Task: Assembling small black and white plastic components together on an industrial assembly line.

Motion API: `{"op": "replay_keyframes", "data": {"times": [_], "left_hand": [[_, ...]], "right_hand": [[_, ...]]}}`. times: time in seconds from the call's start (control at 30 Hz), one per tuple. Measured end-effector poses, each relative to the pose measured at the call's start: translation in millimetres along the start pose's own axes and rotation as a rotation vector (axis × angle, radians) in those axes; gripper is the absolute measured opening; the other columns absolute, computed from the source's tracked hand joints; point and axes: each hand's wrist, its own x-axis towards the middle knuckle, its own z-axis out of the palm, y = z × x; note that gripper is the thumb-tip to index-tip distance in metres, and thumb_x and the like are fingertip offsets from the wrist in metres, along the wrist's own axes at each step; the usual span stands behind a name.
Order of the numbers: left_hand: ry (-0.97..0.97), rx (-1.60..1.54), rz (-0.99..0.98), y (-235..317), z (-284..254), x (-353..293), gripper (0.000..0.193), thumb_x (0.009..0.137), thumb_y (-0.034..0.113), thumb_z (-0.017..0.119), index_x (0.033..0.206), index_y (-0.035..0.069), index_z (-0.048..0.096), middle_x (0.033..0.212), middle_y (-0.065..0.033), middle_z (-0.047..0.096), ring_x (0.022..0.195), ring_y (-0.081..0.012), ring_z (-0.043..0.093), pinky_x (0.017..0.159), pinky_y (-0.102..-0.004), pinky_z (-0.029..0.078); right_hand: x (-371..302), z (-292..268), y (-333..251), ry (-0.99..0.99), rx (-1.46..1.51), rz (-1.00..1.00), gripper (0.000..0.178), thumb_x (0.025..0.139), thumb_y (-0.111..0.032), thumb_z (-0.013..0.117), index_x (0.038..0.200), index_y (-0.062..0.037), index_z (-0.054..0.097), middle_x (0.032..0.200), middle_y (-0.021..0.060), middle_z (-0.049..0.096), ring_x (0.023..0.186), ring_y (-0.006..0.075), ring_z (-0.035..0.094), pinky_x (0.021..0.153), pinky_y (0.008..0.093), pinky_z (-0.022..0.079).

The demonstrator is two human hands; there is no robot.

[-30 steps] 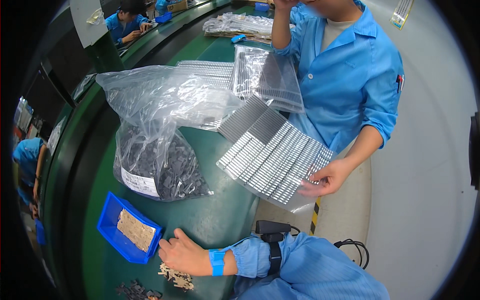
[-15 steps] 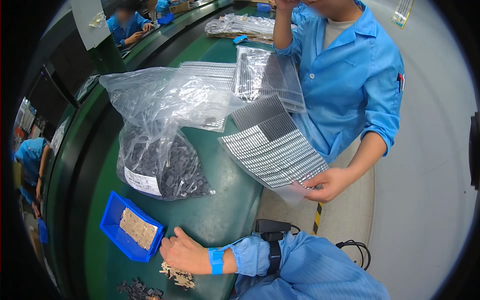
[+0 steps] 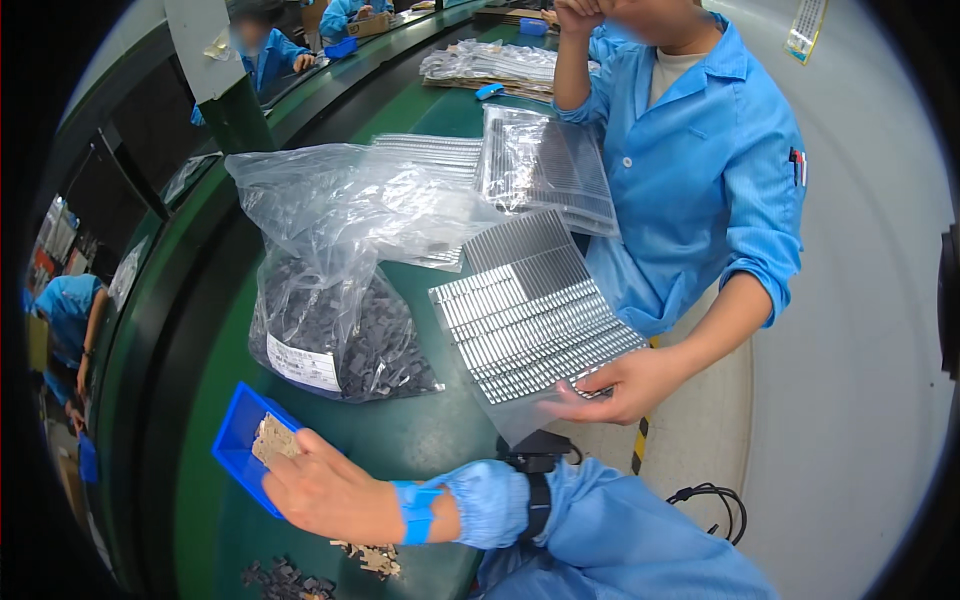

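Note:
My right hand (image 3: 332,496), a blue band (image 3: 417,512) round its wrist, reaches over the near rim of a blue plastic bin (image 3: 236,436). Its fingers are curled, their tips down by the small flat beige pieces (image 3: 270,438) in the bin. What lies between the fingertips is hidden. Below the hand, a small loose heap of beige pieces (image 3: 376,558) lies on the green tabletop (image 3: 400,440). Nearer the lower edge is a heap of dark grey pieces (image 3: 285,580). My left hand is out of view.
Behind the bin stands a clear bag (image 3: 345,335) of dark pieces. A co-worker (image 3: 690,170) at the right holds a sheet (image 3: 540,325) with rows of silvery strips. Bagged sheets (image 3: 548,165) lie further back. A cable (image 3: 725,490) hangs at the right.
My right hand has moved up and left from beside the loose beige heap to the bin. The co-worker's sheet has shifted slightly left and down. The view has shifted slightly.

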Motion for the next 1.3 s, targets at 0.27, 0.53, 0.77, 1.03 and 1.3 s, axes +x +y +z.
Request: {"op": "replay_keyframes", "data": {"times": [0.27, 0.53, 0.77, 1.03, 1.3], "left_hand": [[0.037, 0.096, 0.097, 4, -5, -7, 0.021, 0.085, 0.004, 0.050, 0.103, -0.004, 0.056, 0.095, -0.0106, 0.059, 0.081, -0.0153, 0.056, 0.068, -0.0212, 0.049], [0.022, -0.031, 0.009, 2, 2, -2, 0.019, 0.084, 0.004, 0.050, 0.101, -0.004, 0.057, 0.093, -0.0115, 0.060, 0.079, -0.0157, 0.057, 0.065, -0.0210, 0.050], [0.123, 0.086, 0.069, 1, 24, -2, 0.019, 0.084, -0.001, 0.050, 0.101, -0.005, 0.053, 0.089, -0.0107, 0.056, 0.077, -0.0151, 0.055, 0.066, -0.0217, 0.048], [0.072, 1.263, 0.690, 9, 66, -15, 0.027, 0.081, -0.010, 0.050, 0.106, -0.001, 0.044, 0.092, -0.0083, 0.045, 0.078, -0.0143, 0.047, 0.068, -0.0245, 0.044], [0.217, 0.036, -0.062, 12, 25, -7, 0.010, 0.082, -0.005, 0.051, 0.087, -0.002, 0.060, 0.086, -0.0111, 0.062, 0.075, -0.0164, 0.059, 0.067, -0.0234, 0.050]], "right_hand": [[8, 35, 9, -0.062, -0.186, 0.014, 0.004, 0.065, -0.010, 0.054, 0.064, -0.0055, 0.054, 0.066, 0.0056, 0.050, 0.069, 0.0159, 0.052, 0.069, 0.0302, 0.036], [6, 15, -4, -0.008, -0.022, 0.003, 0.004, 0.066, -0.009, 0.053, 0.068, -0.0053, 0.053, 0.069, 0.0060, 0.050, 0.067, 0.0188, 0.049, 0.066, 0.0311, 0.037], [6, -62, -47, 0.102, 0.511, -0.160, 0.006, 0.073, -0.012, 0.052, 0.072, -0.0065, 0.052, 0.072, 0.0096, 0.047, 0.070, 0.0183, 0.048, 0.063, 0.0306, 0.039], [17, -111, -53, 0.328, 1.034, -0.428, 0.005, 0.075, 0.001, 0.058, 0.078, 0.0042, 0.060, 0.070, 0.0105, 0.053, 0.058, 0.0184, 0.049, 0.056, 0.0345, 0.043], [14, -110, -53, 0.459, 1.060, -0.541, 0.006, 0.073, 0.003, 0.056, 0.070, 0.0064, 0.060, 0.066, 0.0127, 0.056, 0.051, 0.0180, 0.047, 0.051, 0.0340, 0.040]]}}
